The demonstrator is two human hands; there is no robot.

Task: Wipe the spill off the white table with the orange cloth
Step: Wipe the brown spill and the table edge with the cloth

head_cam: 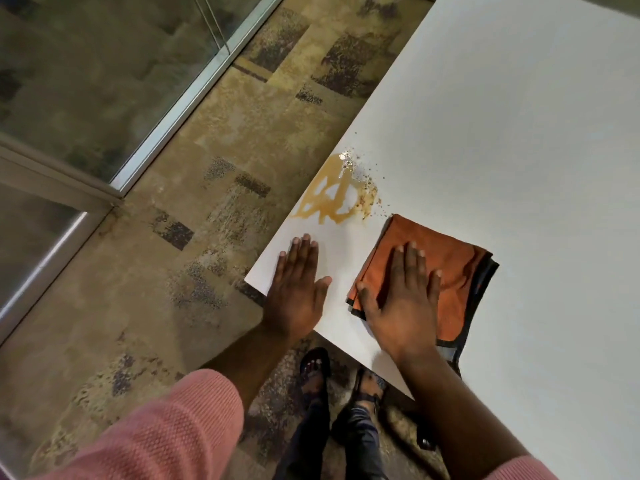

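Note:
A brown liquid spill (pixel 330 195) with dark crumbs scattered to its right lies near the left edge of the white table (pixel 519 150). The folded orange cloth (pixel 446 261), edged in black, rests on the table just right of and nearer than the spill, not touching it. My right hand (pixel 401 303) lies flat on the cloth, fingers spread, pressing its near left part. My left hand (pixel 298 289) lies flat and bare on the table corner, just below the spill, holding nothing.
The table's corner points toward me, and its left edge runs diagonally up to the right. Patterned carpet (pixel 207 220) lies beyond that edge, with a glass partition (pixel 104 81) at the far left. My feet (pixel 346 386) stand under the table's near edge.

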